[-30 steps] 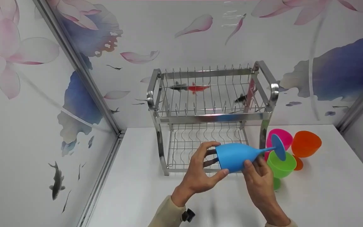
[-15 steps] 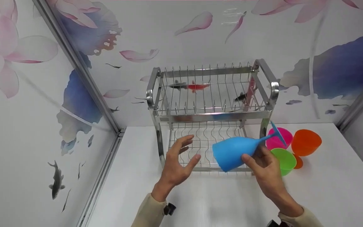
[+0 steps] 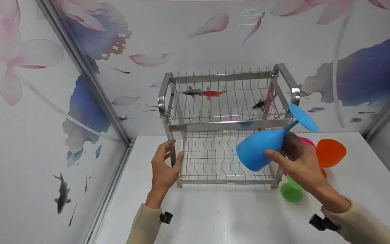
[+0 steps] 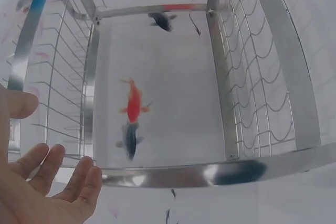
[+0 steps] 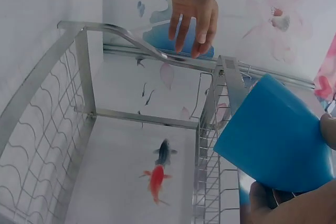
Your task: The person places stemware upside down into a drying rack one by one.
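Note:
A blue plastic goblet (image 3: 261,149) is gripped round its bowl by my right hand (image 3: 301,162). It tilts mouth-down to the left, its stem and round foot pointing up right, in front of the metal dish rack (image 3: 229,126). In the right wrist view the goblet's bowl (image 5: 278,135) fills the right side. My left hand (image 3: 164,166) is by the rack's left front leg, fingers apart and holding nothing; whether it touches the leg I cannot tell. The left wrist view shows that hand (image 4: 58,187) with loosely bent fingers beside the rack frame.
Right of the rack stand an orange goblet (image 3: 330,153), a pink one (image 3: 308,140) and a green one (image 3: 291,193), partly hidden behind my right hand. A metal-railed wall panel (image 3: 80,67) rises at the left. White tabletop (image 3: 215,213) lies before the rack.
My left hand has let go of the blue goblet and moved left to the rack's leg. The right hand has raised the goblet and tipped its mouth further down.

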Demonstrator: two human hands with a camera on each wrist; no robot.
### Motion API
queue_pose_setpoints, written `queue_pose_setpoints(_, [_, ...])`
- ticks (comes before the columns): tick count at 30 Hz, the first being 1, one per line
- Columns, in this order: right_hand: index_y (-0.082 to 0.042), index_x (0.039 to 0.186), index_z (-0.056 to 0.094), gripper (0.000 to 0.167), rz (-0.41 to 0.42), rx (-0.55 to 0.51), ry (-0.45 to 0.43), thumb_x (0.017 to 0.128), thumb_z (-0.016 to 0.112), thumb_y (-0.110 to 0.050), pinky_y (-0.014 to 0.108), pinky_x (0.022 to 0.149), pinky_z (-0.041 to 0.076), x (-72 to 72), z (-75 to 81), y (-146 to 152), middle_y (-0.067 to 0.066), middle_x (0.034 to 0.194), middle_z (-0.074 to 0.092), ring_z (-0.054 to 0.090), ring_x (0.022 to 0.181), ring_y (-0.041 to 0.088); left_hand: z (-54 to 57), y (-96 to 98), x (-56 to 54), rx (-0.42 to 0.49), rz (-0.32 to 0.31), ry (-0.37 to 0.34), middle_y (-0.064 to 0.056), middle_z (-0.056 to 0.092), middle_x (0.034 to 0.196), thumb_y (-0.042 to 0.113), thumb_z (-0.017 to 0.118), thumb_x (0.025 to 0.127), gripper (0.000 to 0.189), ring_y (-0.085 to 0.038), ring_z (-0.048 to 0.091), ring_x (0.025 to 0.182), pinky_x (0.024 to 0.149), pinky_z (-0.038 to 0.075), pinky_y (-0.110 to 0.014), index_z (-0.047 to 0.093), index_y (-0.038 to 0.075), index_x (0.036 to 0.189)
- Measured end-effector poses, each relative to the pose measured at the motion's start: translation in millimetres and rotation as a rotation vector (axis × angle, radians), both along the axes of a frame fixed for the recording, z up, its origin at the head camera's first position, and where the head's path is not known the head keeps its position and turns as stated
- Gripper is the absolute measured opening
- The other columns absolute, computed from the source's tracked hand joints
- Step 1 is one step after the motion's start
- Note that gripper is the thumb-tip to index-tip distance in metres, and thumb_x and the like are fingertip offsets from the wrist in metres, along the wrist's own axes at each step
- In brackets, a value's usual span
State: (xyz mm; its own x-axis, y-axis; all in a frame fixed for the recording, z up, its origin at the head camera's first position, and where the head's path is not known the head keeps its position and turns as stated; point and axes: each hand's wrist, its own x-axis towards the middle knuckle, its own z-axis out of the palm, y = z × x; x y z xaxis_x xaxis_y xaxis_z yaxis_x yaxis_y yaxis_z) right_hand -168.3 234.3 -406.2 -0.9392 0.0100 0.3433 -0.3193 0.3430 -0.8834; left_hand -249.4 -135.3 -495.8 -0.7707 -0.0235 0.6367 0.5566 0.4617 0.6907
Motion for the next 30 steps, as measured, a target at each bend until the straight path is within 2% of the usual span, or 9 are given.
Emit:
queue_pose_setpoints(7, [0.005, 0.159, 0.042, 0.074, 0.06, 0.095, 0.004, 0.096, 0.08, -0.01, 0.045, 0.109, 0.047, -8.4, 23.6, 5.7, 0.029, 0.152, 0.058, 0.056, 0.139, 0.054, -13.9, -19.3, -13.5, 0.037, 0.109, -0.051, -0.02, 0.065, 0.138, 0.005, 0.079, 0.094, 0.051, -0.043, 0.067, 0.125, 0.099, 0.061, -0.059, 0.06, -0.001, 0.141])
queue_pose_setpoints(13, [0.002, 0.16, 0.042, 0.075, 0.097, 0.181, -0.013, 0.097, 0.079, -0.016, 0.049, 0.108, 0.048, -13.5, 51.9, 11.0, 0.028, 0.153, 0.057, 0.057, 0.138, 0.053, -27.3, -21.9, -21.5, 0.048, 0.138, -0.136, -0.021, 0.063, 0.141, 0.003, 0.078, 0.094, 0.056, -0.042, 0.069, 0.121, 0.095, 0.064, -0.056, 0.057, 0.001, 0.146])
queue_pose_setpoints(17, [0.0, 0.159, 0.045, 0.073, 0.109, 0.225, 0.02, 0.097, 0.08, -0.017, 0.027, 0.109, 0.05, -15.4, 70.0, 15.0, 0.026, 0.152, 0.058, 0.058, 0.138, 0.052, -33.6, -17.8, -28.0, 0.044, 0.121, -0.185, -0.021, 0.064, 0.139, 0.002, 0.077, 0.094, 0.056, -0.04, 0.072, 0.115, 0.09, 0.066, -0.052, 0.056, 0.001, 0.146])
queue_pose_setpoints(20, [-0.001, 0.158, 0.047, 0.073, 0.096, 0.256, 0.045, 0.096, 0.082, -0.019, 0.009, 0.106, 0.045, -16.5, 83.8, 17.6, 0.025, 0.153, 0.057, 0.058, 0.138, 0.051, -35.9, -15.3, -32.7, 0.061, 0.107, -0.212, -0.02, 0.066, 0.136, -0.001, 0.075, 0.095, 0.051, -0.037, 0.076, 0.108, 0.085, 0.068, -0.046, 0.058, 0.001, 0.143])
queue_pose_setpoints(26, [-0.001, 0.154, 0.052, 0.07, 0.082, 0.319, 0.076, 0.094, 0.083, -0.021, -0.001, 0.098, 0.042, -25.0, 114.7, 21.0, 0.022, 0.148, 0.061, 0.061, 0.134, 0.049, -36.8, -15.5, -38.1, 0.092, 0.118, -0.267, -0.018, 0.069, 0.129, -0.004, 0.073, 0.095, 0.04, -0.034, 0.077, 0.101, 0.079, 0.068, -0.034, 0.062, 0.002, 0.133])
queue_pose_setpoints(29, [-0.003, 0.155, 0.051, 0.071, 0.082, 0.347, 0.074, 0.094, 0.083, -0.023, 0.002, 0.101, 0.043, -31.5, 130.0, 21.7, 0.022, 0.149, 0.061, 0.061, 0.134, 0.05, -36.5, -16.9, -39.6, 0.088, 0.126, -0.293, -0.018, 0.069, 0.127, -0.004, 0.073, 0.095, 0.037, -0.034, 0.077, 0.1, 0.079, 0.068, -0.032, 0.063, 0.002, 0.13])
queue_pose_setpoints(30, [-0.003, 0.155, 0.051, 0.072, 0.082, 0.353, 0.076, 0.094, 0.083, -0.023, 0.009, 0.106, 0.047, -34.3, 134.9, 21.7, 0.022, 0.149, 0.061, 0.061, 0.134, 0.05, -36.4, -17.2, -40.0, 0.085, 0.13, -0.298, -0.018, 0.069, 0.126, -0.004, 0.074, 0.095, 0.036, -0.033, 0.077, 0.099, 0.079, 0.068, -0.032, 0.063, 0.003, 0.129])
